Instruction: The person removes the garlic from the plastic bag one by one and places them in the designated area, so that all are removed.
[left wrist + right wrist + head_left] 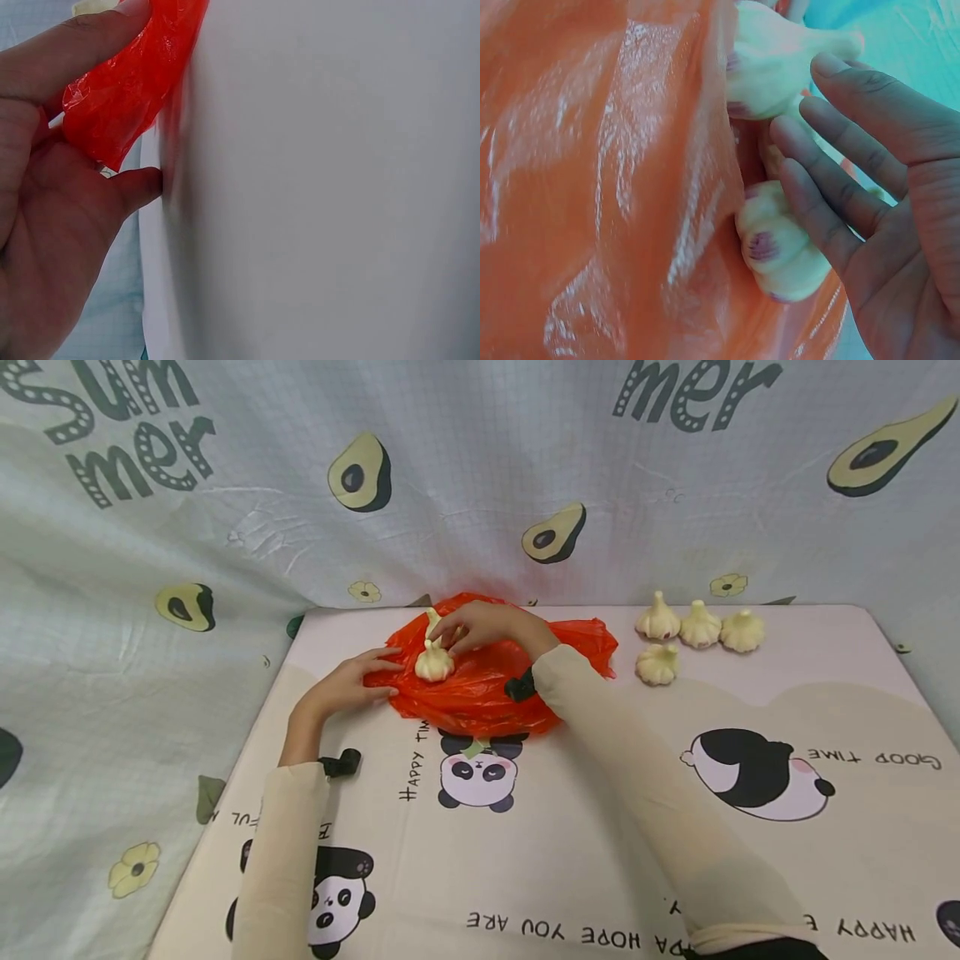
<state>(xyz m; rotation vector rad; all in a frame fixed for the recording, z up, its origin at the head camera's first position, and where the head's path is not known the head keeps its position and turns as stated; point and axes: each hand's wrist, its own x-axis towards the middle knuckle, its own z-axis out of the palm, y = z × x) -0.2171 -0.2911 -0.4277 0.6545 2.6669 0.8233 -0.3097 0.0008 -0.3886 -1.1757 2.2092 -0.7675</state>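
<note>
A crumpled red plastic bag lies on the table. My left hand holds its left edge, with the film between thumb and fingers in the left wrist view. On the bag sits a garlic bulb, and a second bulb shows behind it, partly hidden by my right hand. The right wrist view shows one bulb with its neck near the thumb and another bulb right at the fingertips. The right fingers are extended and loosely bent, not closed round either bulb.
Several garlic bulbs stand together at the back right of the table. A panda-printed cover lies over the table. Behind it hangs a pale curtain with avocado prints, reaching down the left side too.
</note>
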